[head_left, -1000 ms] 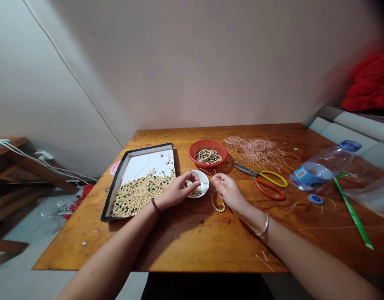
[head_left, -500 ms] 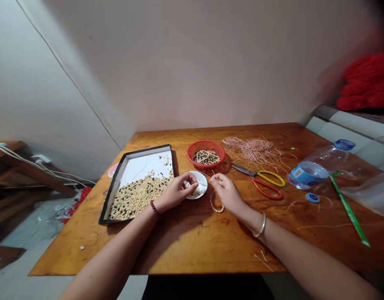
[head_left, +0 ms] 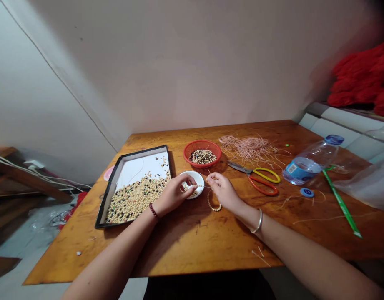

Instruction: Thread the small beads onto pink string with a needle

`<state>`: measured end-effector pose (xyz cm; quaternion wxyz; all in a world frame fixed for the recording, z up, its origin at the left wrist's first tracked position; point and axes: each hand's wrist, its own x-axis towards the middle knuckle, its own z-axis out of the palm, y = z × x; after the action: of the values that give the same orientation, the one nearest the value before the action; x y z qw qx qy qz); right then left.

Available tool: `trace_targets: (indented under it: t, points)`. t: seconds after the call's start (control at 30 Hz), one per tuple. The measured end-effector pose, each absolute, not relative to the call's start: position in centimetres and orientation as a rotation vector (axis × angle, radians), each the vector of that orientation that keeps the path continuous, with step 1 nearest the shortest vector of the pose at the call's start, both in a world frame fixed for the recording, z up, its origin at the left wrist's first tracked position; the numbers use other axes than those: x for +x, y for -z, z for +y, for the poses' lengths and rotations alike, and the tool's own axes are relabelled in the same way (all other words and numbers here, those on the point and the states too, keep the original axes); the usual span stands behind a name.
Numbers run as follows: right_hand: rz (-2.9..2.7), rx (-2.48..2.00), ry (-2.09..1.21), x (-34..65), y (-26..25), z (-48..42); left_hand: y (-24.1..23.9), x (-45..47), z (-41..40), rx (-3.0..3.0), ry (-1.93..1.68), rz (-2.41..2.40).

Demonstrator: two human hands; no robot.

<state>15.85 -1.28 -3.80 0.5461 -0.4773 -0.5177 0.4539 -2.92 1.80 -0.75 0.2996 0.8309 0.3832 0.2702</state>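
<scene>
My left hand (head_left: 176, 195) is closed in a pinch over the near side of a small white dish (head_left: 200, 180) that has loose beads in it. A thin string runs from its fingertips across to my right hand (head_left: 223, 191), which is also closed in a pinch on this string. Below my right fingers hangs a curved strand of pale beads (head_left: 215, 209), its lower part at the tabletop. Whether a single bead sits between my left fingertips is too small to tell. My left hand partly hides the dish.
A black-rimmed tray (head_left: 99, 208) of loose beads lies left. Behind the dish stands a red basket (head_left: 186, 159) with beaded strands. Rightward are pink cord (head_left: 246, 146), scissors (head_left: 249, 171), a plastic bottle (head_left: 310, 162), a blue cap (head_left: 306, 192) and a green strip (head_left: 343, 204).
The whole view has shifted and tilted slightly. Both hands keep their pinch over the dish, with the string still between them and the beaded strand still hanging from the right.
</scene>
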Motion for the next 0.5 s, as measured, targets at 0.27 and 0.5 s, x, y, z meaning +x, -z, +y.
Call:
trace_targets:
  t: [0.27, 0.5]
  points:
    - [-1.067, -1.143, -1.250, 16.10, 4.34, -0.58, 0.87, -2.93, 2.21, 2.123, -0.970, 1.055]
    - [-1.128, -1.114, -1.206, 16.11, 4.07, -0.81, 0.51, -2.69, 1.83, 2.225, -0.963, 0.968]
